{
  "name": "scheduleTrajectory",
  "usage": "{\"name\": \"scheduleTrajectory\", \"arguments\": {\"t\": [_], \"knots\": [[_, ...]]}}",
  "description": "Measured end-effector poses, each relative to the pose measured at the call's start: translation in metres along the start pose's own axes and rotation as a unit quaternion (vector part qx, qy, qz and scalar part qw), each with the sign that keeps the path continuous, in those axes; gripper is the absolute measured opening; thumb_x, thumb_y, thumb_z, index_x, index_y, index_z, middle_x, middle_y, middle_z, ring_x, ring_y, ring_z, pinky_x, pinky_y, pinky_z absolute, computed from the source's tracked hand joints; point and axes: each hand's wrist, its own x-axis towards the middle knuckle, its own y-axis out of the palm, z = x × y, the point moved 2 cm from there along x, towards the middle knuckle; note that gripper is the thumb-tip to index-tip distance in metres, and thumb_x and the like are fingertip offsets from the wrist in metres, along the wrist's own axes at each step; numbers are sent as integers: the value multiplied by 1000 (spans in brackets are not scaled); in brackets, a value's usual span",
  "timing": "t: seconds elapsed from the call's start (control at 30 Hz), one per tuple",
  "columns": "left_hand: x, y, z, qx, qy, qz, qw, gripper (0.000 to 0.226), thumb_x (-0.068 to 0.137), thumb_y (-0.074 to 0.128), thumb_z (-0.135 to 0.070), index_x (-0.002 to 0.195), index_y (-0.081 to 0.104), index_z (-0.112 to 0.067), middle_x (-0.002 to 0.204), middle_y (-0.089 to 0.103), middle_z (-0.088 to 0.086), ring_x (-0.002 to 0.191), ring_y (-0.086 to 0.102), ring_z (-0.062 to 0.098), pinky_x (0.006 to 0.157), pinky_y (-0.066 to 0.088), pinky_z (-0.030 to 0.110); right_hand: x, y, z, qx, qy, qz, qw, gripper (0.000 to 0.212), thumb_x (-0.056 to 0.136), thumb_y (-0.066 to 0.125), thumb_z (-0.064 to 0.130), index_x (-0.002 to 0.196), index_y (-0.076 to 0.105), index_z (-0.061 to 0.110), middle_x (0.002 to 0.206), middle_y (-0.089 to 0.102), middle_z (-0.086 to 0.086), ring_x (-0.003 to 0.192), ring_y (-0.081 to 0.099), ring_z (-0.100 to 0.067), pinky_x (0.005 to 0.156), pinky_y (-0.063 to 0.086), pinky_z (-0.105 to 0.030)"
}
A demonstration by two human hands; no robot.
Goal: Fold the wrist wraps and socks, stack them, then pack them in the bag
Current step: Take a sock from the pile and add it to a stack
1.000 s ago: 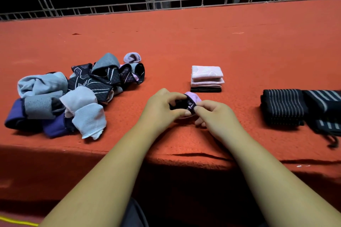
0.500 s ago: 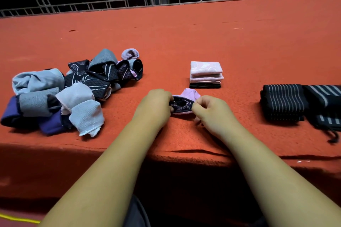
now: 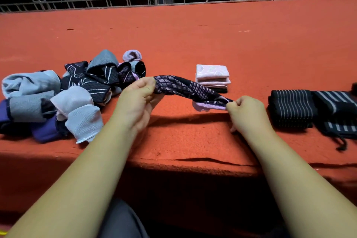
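left hand (image 3: 138, 100) and right hand (image 3: 244, 111) pinch the ends of a dark sock (image 3: 185, 88) mid-air at centre, small folded stack (image 3: 212, 78) at one o'clock, wrist wraps (image 3: 291, 109) at three, a big heap (image 3: 63, 94) at nine left to fold, packing not yet begun.

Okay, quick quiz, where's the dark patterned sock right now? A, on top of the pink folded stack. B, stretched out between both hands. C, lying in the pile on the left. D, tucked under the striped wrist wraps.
B: the left hand pinches one end of the dark patterned sock and the right hand pinches its lilac-edged end, holding it off the red surface, where its shadow falls.
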Motion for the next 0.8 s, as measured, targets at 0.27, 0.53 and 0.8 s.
{"name": "scheduleTrajectory", "arguments": {"t": [0.27, 0.53, 0.8], "knots": [[11, -19, -3, 29, 42, -121, 991, 22, 109, 55, -5, 91, 67, -9, 90, 72, 8, 91, 70, 18, 78, 65, 35, 0, 9, -1, -7, -11, -5, 1000, 35, 97, 48, 25, 78, 68, 4, 67, 70, -18, 72, 68, -34, 67, 48, -36], [-2, 7, 16, 459, 64, -78, 883, 52, 94, 55, 0, 145, 56, -12, 147, 60, 9, 135, 56, 20, 115, 33, 21, -21, 3, 12, 285, 85, 87, 951, 27, 99, 53, 32, 80, 65, 17, 53, 53, -6, 41, 41, -21, 47, 25, -25], [-28, 45, 23, 630, 238, 89, 734, 36, 80, 84, -41, 111, 69, -32, 112, 46, -7, 107, 44, 22, 95, 46, 41, -25, 10, 12, 378, 49, 125, 916, 23, 96, 71, 40, 99, 83, 21, 66, 56, -3, 52, 45, -19, 52, 35, -28]]}}
